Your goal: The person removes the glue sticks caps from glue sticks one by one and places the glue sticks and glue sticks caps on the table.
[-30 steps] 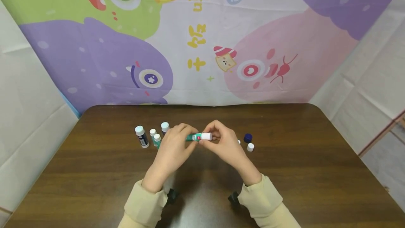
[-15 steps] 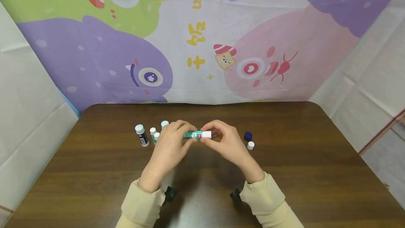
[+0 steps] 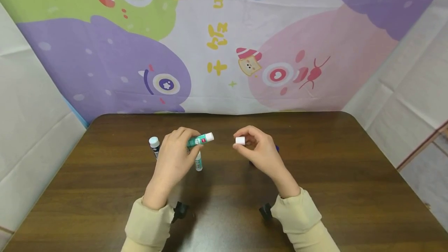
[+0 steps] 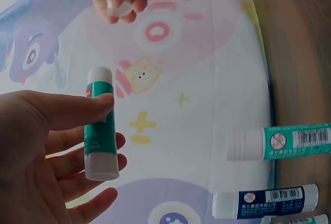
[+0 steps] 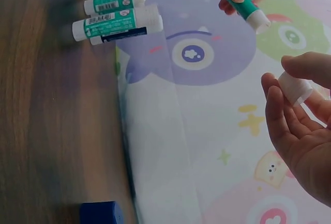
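My left hand (image 3: 175,153) holds a green glue stick (image 3: 201,139) between thumb and fingers, tilted above the table. Its white end is uncapped and points toward my right hand (image 3: 258,149). In that hand a white glue-stick cap (image 3: 240,140) is pinched between thumb and fingertips, apart from the stick. The left wrist view shows the thumb pressed across the green glue stick (image 4: 101,131). The right wrist view shows the open end of the white cap (image 5: 296,88). Another green glue stick (image 3: 198,162) stands on the table beside my left hand.
A dark blue glue stick (image 3: 154,146) stands left of my left hand, which hides others there. In the right wrist view several green and blue glue sticks (image 5: 116,23) stand grouped. A dark blue cap (image 5: 101,212) rests on the table (image 3: 224,197), mostly behind my right hand.
The white cap has come off the green glue stick. My left hand has moved left with the stick, my right hand slightly right and up with the cap.
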Demonstrator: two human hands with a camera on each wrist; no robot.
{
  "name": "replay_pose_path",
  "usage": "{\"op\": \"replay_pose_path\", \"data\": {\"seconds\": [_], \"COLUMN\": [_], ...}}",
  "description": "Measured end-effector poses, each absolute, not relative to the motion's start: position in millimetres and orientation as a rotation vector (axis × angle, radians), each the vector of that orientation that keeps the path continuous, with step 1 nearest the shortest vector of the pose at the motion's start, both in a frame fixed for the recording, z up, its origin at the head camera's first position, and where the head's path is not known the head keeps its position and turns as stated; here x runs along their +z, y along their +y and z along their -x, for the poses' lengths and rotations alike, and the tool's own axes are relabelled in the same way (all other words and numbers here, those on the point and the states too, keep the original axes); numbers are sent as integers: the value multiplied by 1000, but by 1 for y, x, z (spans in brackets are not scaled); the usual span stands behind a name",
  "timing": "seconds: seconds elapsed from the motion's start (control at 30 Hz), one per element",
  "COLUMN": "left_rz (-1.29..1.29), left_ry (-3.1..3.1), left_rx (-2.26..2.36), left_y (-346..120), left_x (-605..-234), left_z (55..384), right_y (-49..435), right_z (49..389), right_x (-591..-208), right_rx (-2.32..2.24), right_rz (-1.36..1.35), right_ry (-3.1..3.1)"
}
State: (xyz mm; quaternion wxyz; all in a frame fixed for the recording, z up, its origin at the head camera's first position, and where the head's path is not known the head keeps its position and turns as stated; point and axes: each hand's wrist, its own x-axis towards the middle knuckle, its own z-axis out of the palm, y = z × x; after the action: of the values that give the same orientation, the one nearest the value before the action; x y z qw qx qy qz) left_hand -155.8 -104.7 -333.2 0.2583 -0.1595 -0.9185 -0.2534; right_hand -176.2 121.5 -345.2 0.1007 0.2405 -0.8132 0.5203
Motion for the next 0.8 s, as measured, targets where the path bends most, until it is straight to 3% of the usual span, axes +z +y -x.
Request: {"op": "replay_pose_path", "data": {"seconds": [0.8], "left_rz": [26], "left_ry": [-2511], "left_rx": [-850], "left_y": [-153], "left_x": [-331], "left_z": [159], "right_y": [115], "right_z": [192], "right_x": [-378], "right_rx": [1184], "right_rz": [-557], "right_ry": [-2771]}}
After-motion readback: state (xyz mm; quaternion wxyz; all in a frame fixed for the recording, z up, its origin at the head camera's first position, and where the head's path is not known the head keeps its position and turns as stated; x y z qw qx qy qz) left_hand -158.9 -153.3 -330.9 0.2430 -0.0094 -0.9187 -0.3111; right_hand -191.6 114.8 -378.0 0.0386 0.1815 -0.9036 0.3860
